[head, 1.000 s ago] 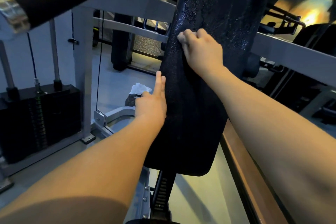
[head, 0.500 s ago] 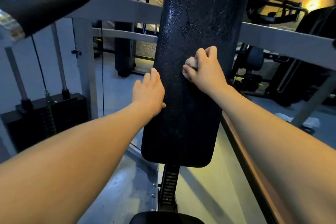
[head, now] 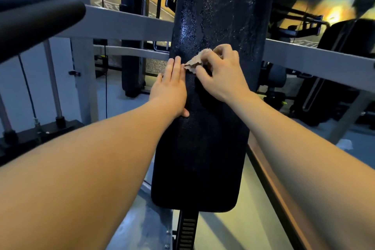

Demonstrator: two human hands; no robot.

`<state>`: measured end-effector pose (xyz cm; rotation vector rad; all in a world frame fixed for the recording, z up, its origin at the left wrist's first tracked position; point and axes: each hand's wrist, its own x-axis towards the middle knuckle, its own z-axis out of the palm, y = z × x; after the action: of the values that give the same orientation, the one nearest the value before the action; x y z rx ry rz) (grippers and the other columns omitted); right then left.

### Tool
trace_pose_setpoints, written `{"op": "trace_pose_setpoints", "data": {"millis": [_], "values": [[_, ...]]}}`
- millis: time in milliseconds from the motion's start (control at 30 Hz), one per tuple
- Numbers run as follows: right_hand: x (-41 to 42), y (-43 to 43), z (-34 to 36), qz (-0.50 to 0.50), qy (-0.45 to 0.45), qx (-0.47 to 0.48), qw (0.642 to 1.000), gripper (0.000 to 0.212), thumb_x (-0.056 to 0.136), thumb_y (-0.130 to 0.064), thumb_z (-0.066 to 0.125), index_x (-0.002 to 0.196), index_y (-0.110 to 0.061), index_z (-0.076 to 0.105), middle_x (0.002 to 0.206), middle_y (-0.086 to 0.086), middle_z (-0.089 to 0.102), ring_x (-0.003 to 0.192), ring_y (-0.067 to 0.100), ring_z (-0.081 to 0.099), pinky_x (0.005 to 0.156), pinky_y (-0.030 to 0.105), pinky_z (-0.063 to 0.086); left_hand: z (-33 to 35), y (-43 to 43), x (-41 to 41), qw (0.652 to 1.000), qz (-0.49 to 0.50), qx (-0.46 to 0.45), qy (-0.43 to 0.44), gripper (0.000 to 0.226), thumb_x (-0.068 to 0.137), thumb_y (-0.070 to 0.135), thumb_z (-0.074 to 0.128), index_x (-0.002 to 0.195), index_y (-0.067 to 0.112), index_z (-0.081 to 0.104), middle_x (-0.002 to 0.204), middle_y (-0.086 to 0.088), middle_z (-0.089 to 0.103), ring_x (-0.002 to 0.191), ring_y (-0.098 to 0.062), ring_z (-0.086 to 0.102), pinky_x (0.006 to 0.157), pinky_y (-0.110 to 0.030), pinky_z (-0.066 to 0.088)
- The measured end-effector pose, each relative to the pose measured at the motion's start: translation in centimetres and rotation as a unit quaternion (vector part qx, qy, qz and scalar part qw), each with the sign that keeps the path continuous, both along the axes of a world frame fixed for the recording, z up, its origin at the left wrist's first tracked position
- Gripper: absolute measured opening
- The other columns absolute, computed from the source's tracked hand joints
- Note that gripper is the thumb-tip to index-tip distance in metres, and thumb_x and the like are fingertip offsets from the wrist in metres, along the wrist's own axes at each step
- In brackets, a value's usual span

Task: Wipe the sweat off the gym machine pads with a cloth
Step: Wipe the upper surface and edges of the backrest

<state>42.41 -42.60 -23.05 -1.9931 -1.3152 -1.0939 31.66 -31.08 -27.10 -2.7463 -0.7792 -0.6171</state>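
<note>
Grey steel frame rails [head: 125, 24] cross horizontally at mid-height. A black foam roller [head: 38, 20] projects at upper left, above a weight stack with chrome guide rods [head: 53, 79]. A second upright black pad [head: 133, 30] stands in the background.

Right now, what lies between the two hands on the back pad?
In the head view, a crumpled tan cloth pinched by the right hand reaches to the left hand fingertips; below it, only bare black back pad.

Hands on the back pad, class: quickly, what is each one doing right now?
Left hand: open, flat against the back pad, holding nothing.
Right hand: closed on the cloth, against the pad.
</note>
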Motion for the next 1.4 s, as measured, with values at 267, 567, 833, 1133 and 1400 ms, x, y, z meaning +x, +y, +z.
{"op": "trace_pose_setpoints", "data": {"millis": [267, 567, 833, 1133, 1400], "values": [[-0.2, 3.3, -0.3, -0.050, -0.053, 0.072, 0.995, 0.019, 0.095, -0.022, 0.054, 0.112, -0.013, 0.059, 0.113, 0.009, 0.058, 0.091, 0.036, 0.051, 0.080, 0.041, 0.044, -0.2, 0.1, -0.2, 1.000, -0.007, -0.014, -0.005, 0.147, 0.067, 0.062, 0.081, 0.154, 0.005, -0.023, 0.161, -0.012, -0.033, 0.151, -0.028, -0.025, 0.125, -0.048, 0.007], [1.4, 3.8, 0.3, -0.053, -0.185, 0.028, 0.981, 0.017, 0.093, -0.011, 0.052, 0.099, -0.013, 0.067, 0.111, 0.008, 0.062, 0.091, 0.033, 0.053, 0.079, 0.038, 0.050, 0.1, 0.0, -0.1, 1.000, 0.018, 0.003, 0.017, 0.147, 0.070, 0.067, 0.077, 0.153, 0.005, -0.026, 0.159, -0.014, -0.036, 0.150, -0.030, -0.027, 0.125, -0.049, 0.009], [0.2, 5.2, 0.0, -0.090, -0.102, 0.086, 0.987, 0.022, 0.090, -0.007, 0.058, 0.109, -0.007, 0.069, 0.116, 0.016, 0.063, 0.095, 0.039, 0.054, 0.079, 0.040, 0.048, 0.1, -0.2, 0.1, 0.999, 0.022, -0.011, 0.020, 0.148, 0.069, 0.063, 0.081, 0.153, 0.005, -0.026, 0.159, -0.013, -0.038, 0.150, -0.028, -0.028, 0.125, -0.048, 0.008], [2.8, 1.0, 0.5, -0.138, -0.082, 0.106, 0.981, 0.023, 0.093, -0.006, 0.049, 0.104, -0.008, 0.069, 0.120, 0.013, 0.060, 0.102, 0.037, 0.050, 0.078, 0.038, 0.043, 0.1, -0.3, 0.0, 0.999, 0.024, -0.016, 0.026, 0.149, 0.069, 0.064, 0.080, 0.152, 0.006, -0.029, 0.158, -0.012, -0.039, 0.150, -0.029, -0.028, 0.125, -0.049, 0.009], [2.3, 2.1, 1.4, -0.050, -0.141, 0.060, 0.987, 0.019, 0.096, -0.009, 0.052, 0.110, -0.008, 0.066, 0.106, 0.013, 0.063, 0.087, 0.035, 0.055, 0.079, 0.042, 0.048, 0.3, -0.7, 0.0, 0.999, 0.033, -0.016, 0.031, 0.147, 0.070, 0.063, 0.080, 0.152, 0.006, -0.028, 0.159, -0.012, -0.039, 0.150, -0.029, -0.028, 0.124, -0.049, 0.009]]}}
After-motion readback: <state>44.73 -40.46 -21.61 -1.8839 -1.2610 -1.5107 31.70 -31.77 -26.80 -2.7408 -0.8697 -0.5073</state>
